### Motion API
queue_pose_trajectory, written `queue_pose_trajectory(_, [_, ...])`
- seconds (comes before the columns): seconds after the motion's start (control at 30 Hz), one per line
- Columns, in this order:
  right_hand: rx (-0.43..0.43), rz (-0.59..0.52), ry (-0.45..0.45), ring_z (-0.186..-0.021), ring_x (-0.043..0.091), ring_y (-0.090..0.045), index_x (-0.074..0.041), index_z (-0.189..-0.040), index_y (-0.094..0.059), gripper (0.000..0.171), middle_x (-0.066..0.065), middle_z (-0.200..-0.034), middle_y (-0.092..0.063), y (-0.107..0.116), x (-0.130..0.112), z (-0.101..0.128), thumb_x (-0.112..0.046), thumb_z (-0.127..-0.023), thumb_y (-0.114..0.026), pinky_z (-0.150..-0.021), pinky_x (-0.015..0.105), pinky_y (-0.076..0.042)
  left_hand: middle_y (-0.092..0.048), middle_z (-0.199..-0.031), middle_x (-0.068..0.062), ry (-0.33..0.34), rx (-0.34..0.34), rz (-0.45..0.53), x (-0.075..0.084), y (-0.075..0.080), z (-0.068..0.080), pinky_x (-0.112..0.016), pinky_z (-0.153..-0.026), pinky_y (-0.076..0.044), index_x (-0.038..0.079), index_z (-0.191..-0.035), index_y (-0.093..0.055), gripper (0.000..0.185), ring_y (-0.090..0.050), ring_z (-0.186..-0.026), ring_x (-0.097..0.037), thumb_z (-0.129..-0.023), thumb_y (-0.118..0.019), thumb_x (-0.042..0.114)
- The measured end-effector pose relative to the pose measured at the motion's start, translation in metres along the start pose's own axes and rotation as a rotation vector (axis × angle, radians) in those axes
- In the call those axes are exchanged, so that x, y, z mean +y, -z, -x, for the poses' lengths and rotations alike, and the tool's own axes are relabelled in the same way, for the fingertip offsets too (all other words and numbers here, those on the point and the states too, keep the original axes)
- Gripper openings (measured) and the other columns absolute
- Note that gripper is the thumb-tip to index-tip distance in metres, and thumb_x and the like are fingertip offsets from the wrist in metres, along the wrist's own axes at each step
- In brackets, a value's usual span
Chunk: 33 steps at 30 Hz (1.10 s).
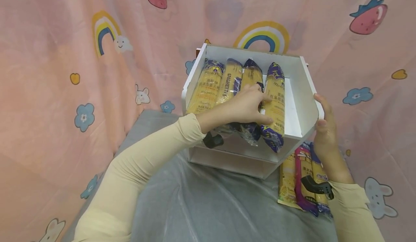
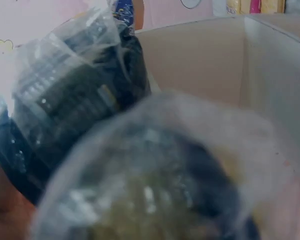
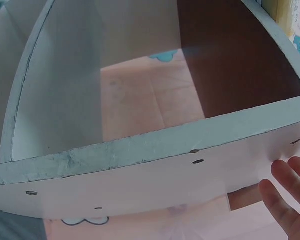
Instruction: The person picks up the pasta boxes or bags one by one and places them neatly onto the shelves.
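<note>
Several spaghetti packs lie side by side in the top tier of a white shelf (image 1: 294, 101). My left hand (image 1: 245, 106) reaches over the middle packs. Its thumb and a finger are extended against the rightmost spaghetti pack (image 1: 275, 90), whose lower end juts past the shelf front. Beside it, the third pack (image 1: 251, 75) is partly hidden by that hand. Up close in the left wrist view are blurred, clear-wrapped pack ends (image 2: 75, 100). At the shelf's right side panel is my right hand (image 1: 326, 137); the right wrist view shows its straight fingers (image 3: 280, 200) at the panel's outer face.
A lower tier (image 1: 227, 160) of the shelf opens below. To the right, on the grey cloth (image 1: 195, 198), lie several more pasta packs, among them a yellow one (image 1: 287, 184) and a pink-edged one (image 1: 305, 177). A patterned pink curtain (image 1: 182, 21) hangs behind.
</note>
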State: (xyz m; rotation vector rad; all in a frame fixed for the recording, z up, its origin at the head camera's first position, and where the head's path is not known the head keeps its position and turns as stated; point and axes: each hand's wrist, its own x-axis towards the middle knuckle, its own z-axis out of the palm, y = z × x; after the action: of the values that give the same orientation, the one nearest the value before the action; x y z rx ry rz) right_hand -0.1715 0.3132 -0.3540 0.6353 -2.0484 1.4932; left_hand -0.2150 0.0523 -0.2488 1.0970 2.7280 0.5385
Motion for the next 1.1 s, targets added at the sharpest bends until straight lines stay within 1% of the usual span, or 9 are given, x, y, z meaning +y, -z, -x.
queue_pose_trajectory(0.1, [0.0, -0.006, 0.004, -0.116, 0.017, -0.055, -0.008, -0.151, -0.034, 0.077, 0.009, -0.147, -0.045, 0.001, 0.0, 0.0, -0.058, -0.096, -0.052, -0.087, 0.012, -0.05, -0.054, -0.12, 0.005, 0.018, 0.001, -0.062, -0.001, 0.0, 0.001, -0.023, -0.084, -0.031, 0.026, -0.143, -0.053, 0.069, -0.039, -0.104, -0.013, -0.084, -0.071, 0.056])
queue_pose_trajectory(0.23, [-0.005, -0.01, 0.012, -0.116, 0.017, -0.055, -0.007, -0.151, -0.033, 0.078, 0.01, -0.146, -0.044, 0.0, 0.0, 0.0, -0.059, -0.096, -0.051, -0.088, 0.013, -0.05, -0.055, -0.124, 0.006, 0.035, 0.017, -0.068, -0.003, -0.001, 0.003, -0.023, -0.083, -0.031, 0.028, -0.142, -0.055, 0.068, -0.039, -0.104, -0.013, -0.083, -0.072, 0.058])
queue_pose_trajectory(0.33, [-0.004, 0.009, 0.014, -0.117, 0.017, -0.055, -0.007, -0.151, -0.033, 0.078, 0.009, -0.147, -0.044, -0.001, 0.0, 0.0, -0.06, -0.096, -0.05, -0.088, 0.013, -0.05, -0.054, -0.125, 0.005, 0.034, 0.028, -0.057, -0.005, -0.003, 0.004, -0.024, -0.086, -0.032, 0.028, -0.142, -0.055, 0.069, -0.039, -0.105, -0.014, -0.083, -0.072, 0.059])
queue_pose_trajectory(0.43, [-0.002, 0.009, 0.015, -0.116, 0.017, -0.055, -0.007, -0.151, -0.033, 0.078, 0.009, -0.147, -0.044, -0.001, 0.001, 0.0, -0.06, -0.096, -0.05, -0.087, 0.012, -0.05, -0.052, -0.129, 0.003, 0.019, 0.049, -0.022, -0.006, -0.003, 0.007, -0.027, -0.093, -0.035, 0.027, -0.141, -0.055, 0.066, -0.04, -0.113, -0.014, -0.084, -0.072, 0.056])
queue_pose_trajectory(0.57, [0.003, -0.007, 0.017, -0.115, 0.017, -0.056, -0.006, -0.151, -0.033, 0.078, 0.01, -0.146, -0.044, 0.0, 0.003, 0.0, -0.059, -0.096, -0.051, -0.086, 0.013, -0.051, -0.053, -0.132, 0.001, -0.031, 0.087, 0.105, -0.009, 0.002, 0.016, -0.031, -0.099, -0.04, 0.024, -0.139, -0.057, 0.058, -0.044, -0.119, -0.015, -0.088, -0.072, 0.046])
queue_pose_trajectory(0.73, [0.005, 0.0, 0.017, -0.116, 0.017, -0.056, -0.007, -0.151, -0.033, 0.079, 0.01, -0.147, -0.044, 0.001, 0.004, 0.0, -0.06, -0.096, -0.051, -0.085, 0.012, -0.051, -0.057, -0.126, -0.003, -0.109, 0.176, 0.293, -0.016, 0.013, 0.034, -0.031, -0.096, -0.045, 0.018, -0.135, -0.061, 0.048, -0.053, -0.115, -0.016, -0.091, -0.072, 0.034])
queue_pose_trajectory(0.9, [0.003, 0.001, 0.019, -0.117, 0.017, -0.056, -0.006, -0.151, -0.032, 0.078, 0.011, -0.147, -0.044, 0.0, 0.002, -0.001, -0.059, -0.096, -0.051, -0.086, 0.012, -0.051, -0.062, -0.12, -0.004, -0.193, 0.276, 0.425, -0.025, 0.024, 0.056, -0.029, -0.093, -0.05, 0.013, -0.131, -0.064, 0.041, -0.06, -0.108, -0.018, -0.092, -0.072, 0.023])
queue_pose_trajectory(1.0, [0.008, 0.011, 0.006, -0.117, 0.016, -0.056, -0.008, -0.151, -0.033, 0.078, 0.009, -0.147, -0.044, -0.001, 0.001, 0.0, -0.06, -0.095, -0.051, -0.086, 0.011, -0.05, -0.064, -0.116, -0.003, -0.244, 0.356, 0.449, -0.033, 0.029, 0.069, -0.029, -0.09, -0.052, 0.012, -0.128, -0.065, 0.038, -0.061, -0.105, -0.015, -0.091, -0.072, 0.02])
queue_pose_trajectory(1.1, [0.01, 0.021, -0.007, -0.118, 0.016, -0.055, -0.009, -0.152, -0.033, 0.079, 0.007, -0.148, -0.044, -0.002, 0.0, 0.0, -0.06, -0.095, -0.051, -0.088, 0.011, -0.05, -0.064, -0.114, -0.002, -0.298, 0.468, 0.427, -0.044, 0.032, 0.08, -0.032, -0.089, -0.052, 0.012, -0.126, -0.067, 0.037, -0.059, -0.103, -0.013, -0.09, -0.072, 0.019])
